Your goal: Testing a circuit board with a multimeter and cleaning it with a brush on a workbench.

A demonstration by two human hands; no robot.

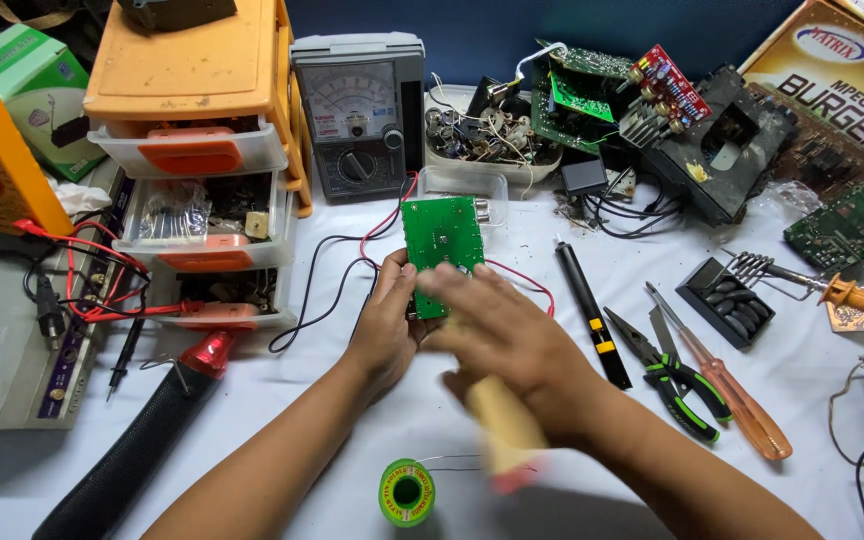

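The small green rectangular circuit board (441,250) stands on edge near the middle of the white tabletop (552,500), just in front of a clear plastic tray (462,184), and you hold it upright so its flat solder side faces you, which likely keeps the joints in plain sight. Your left hand (387,325) grips the board from its left and lower edge, fingers curled behind it and thumb toward the front, steadying it. Your right hand (507,345) crosses in front of the board's lower part and is blurred with motion; it closes around a pale yellowish handle (505,425) whose reddish end points back toward you, so the working tip is hidden under the hand and you cannot tell what it touches.

A green spool of solder wire (407,492) lies flat just in front of your arms, its loose strand trailing right, close enough to reach. Red and black leads (352,262) run from behind the board to the grey analogue multimeter (360,115) standing at the back. To your right, well apart from the board, a black pen-shaped tool (588,312), green-handled pliers (677,380) and an orange-handled screwdriver (737,395) lie side by side, handles toward you. An orange and clear plastic drawer cabinet (197,150) stands at the left.
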